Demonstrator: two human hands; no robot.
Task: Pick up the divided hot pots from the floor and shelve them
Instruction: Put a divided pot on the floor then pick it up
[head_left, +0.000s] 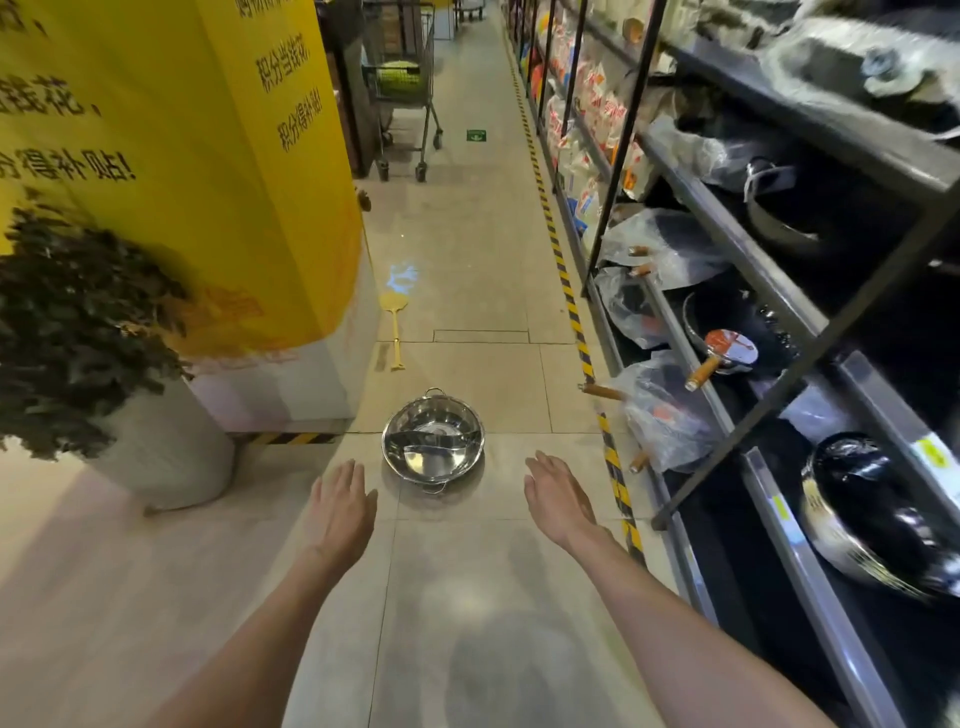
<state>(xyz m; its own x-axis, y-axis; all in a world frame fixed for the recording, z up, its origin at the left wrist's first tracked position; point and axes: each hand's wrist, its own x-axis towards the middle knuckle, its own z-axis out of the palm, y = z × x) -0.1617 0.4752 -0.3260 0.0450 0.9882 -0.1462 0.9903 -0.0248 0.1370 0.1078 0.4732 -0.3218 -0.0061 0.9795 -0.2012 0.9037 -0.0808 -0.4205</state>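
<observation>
Your left hand (343, 501) and right hand (558, 501) are both stretched out ahead of you, palms down, fingers spread and loose, holding nothing. Between them and a little farther off, the pot (432, 441) sits upright on the floor (467, 291), apart from both hands. It is shiny steel with a curved divider across its middle and a small loop handle at its near and far rim. It may be more than one pot nested together; the glare makes that hard to tell.

To your right runs the shelf (779, 280), dark and slanted, loaded with black woks, several in clear plastic bags with wooden handles sticking out toward the aisle. A yellow-and-black stripe (569, 296) edges the floor along its base.

To your left stands a yellow pillar (208, 156) with black print, and nearer you a plant (78, 322) in a white container. A yellow swatter (395, 327) lies on the floor beside the pillar, well beyond the pot. A cart (408, 88) stands far down the aisle.
</observation>
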